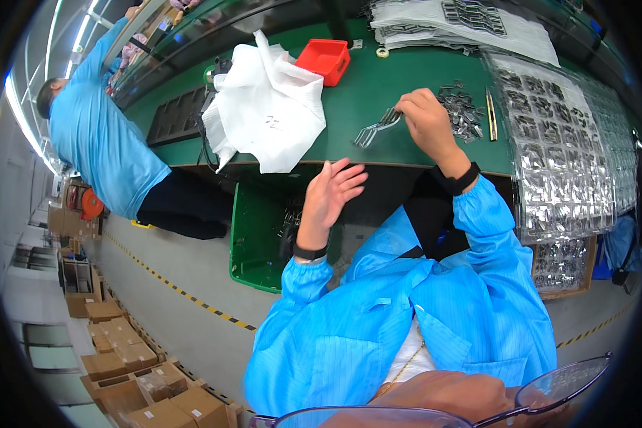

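Note:
Over the front part of the green worktable (pixel 367 77), my right hand (pixel 429 127) pinches a bent, wavy strip of shiny metal (pixel 376 130) by its upper end. The strip hangs tilted toward the lower left. My left hand (pixel 329 191) is raised at the table's front edge, its fingers stretched out and nothing in it. Just right of my right hand lies a loose pile of small metal pieces (pixel 465 114). A pair of gold-coloured tweezers (pixel 491 114) rests beside that pile.
Clear plastic trays (pixel 560 153) of metal parts overhang the table's right side. White foam sheeting (pixel 267 107), a red bin (pixel 325 60) and stacked sheets (pixel 399 16) stand farther back. A green crate (pixel 253 246) is below my left hand. A co-worker (pixel 107 135) leans at the far left.

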The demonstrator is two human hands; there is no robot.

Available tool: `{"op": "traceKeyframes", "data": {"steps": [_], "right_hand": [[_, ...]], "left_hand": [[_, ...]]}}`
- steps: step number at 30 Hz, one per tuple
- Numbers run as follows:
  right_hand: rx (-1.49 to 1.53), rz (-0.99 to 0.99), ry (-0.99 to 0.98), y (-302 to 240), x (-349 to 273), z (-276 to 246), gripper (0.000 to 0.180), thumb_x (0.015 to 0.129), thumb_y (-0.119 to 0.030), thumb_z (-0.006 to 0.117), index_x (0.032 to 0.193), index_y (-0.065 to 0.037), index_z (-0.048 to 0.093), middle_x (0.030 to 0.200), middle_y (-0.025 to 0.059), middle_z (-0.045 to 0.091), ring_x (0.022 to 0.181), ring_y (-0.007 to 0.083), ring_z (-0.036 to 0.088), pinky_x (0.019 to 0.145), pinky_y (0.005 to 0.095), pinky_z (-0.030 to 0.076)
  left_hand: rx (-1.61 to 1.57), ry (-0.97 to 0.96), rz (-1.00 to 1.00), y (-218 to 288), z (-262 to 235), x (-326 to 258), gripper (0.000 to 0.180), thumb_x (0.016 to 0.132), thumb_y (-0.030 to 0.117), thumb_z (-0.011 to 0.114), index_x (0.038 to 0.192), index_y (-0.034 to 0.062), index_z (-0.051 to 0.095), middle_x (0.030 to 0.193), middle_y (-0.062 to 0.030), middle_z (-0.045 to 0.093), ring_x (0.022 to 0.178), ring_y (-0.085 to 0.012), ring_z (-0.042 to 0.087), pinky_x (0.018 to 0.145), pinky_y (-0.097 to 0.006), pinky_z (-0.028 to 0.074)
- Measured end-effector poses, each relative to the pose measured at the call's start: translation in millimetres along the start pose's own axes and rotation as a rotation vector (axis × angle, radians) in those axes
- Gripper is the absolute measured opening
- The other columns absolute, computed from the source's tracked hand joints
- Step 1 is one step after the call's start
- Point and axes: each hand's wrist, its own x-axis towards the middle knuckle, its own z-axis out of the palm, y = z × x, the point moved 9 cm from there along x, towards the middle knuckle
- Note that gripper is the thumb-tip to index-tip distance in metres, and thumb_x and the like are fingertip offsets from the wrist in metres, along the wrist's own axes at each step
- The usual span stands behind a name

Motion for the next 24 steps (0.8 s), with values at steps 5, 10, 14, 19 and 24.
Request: {"op": "traceKeyframes", "data": {"steps": [5, 10, 14, 19, 24], "right_hand": [[0.148, 0.043, 0.101, 3.5, -17.9, -42.8, 0.024, 0.068, 0.009, 0.06, 0.087, -0.005, 0.064, 0.085, 0.0067, 0.064, 0.082, 0.025, 0.06, 0.068, 0.0318, 0.05], [0.382, 0.533, 0.18, 56.7, -47.0, -57.3, 0.021, 0.077, 0.007, 0.058, 0.094, -0.004, 0.066, 0.083, 0.0055, 0.066, 0.072, 0.014, 0.06, 0.057, 0.0263, 0.048], [0.974, 0.993, 0.22, 85.7, -75.3, -32.0, 0.017, 0.084, -0.002, 0.059, 0.1, 0.001, 0.063, 0.086, 0.0037, 0.066, 0.069, 0.0055, 0.057, 0.046, 0.0194, 0.043], [1.133, 1.026, 0.159, 77.5, -80.1, -18.3, 0.025, 0.084, -0.003, 0.06, 0.109, 0.003, 0.06, 0.093, 0.0063, 0.066, 0.074, 0.0067, 0.059, 0.05, 0.0182, 0.045], [1.053, 0.953, 0.029, 77.4, -84.2, -23.5, 0.039, 0.081, 0.003, 0.058, 0.12, 0.002, 0.055, 0.098, 0.0068, 0.065, 0.083, 0.009, 0.061, 0.058, 0.02, 0.049]], "left_hand": [[0.044, -0.178, 0.0, -16.4, 65.7, 42.0, 0.068, 0.095, 0.056, 0.037, 0.138, 0.004, 0.035, 0.135, -0.0203, 0.045, 0.118, -0.0309, 0.051, 0.09, -0.043, 0.047], [0.101, -0.384, 0.376, 4.6, 113.5, 48.0, 0.078, 0.091, 0.063, 0.038, 0.141, 0.0037, 0.032, 0.141, -0.0156, 0.039, 0.132, -0.0286, 0.036, 0.104, -0.044, 0.032], [0.289, -0.296, 0.396, 2.9, 123.7, 69.2, 0.066, 0.095, 0.049, 0.043, 0.139, 0.0014, 0.034, 0.136, -0.0168, 0.045, 0.124, -0.0269, 0.046, 0.098, -0.041, 0.04], [0.267, -0.238, 0.16, -19.7, 130.8, 90.0, 0.029, 0.096, 0.016, 0.049, 0.12, 0.0001, 0.049, 0.103, -0.0121, 0.063, 0.086, -0.0205, 0.067, 0.068, -0.028, 0.056], [0.29, -0.24, 0.187, -18.5, 138.2, 92.1, 0.024, 0.096, 0.015, 0.049, 0.115, 0.0008, 0.05, 0.097, -0.0111, 0.063, 0.084, -0.0213, 0.067, 0.068, -0.028, 0.057]]}}
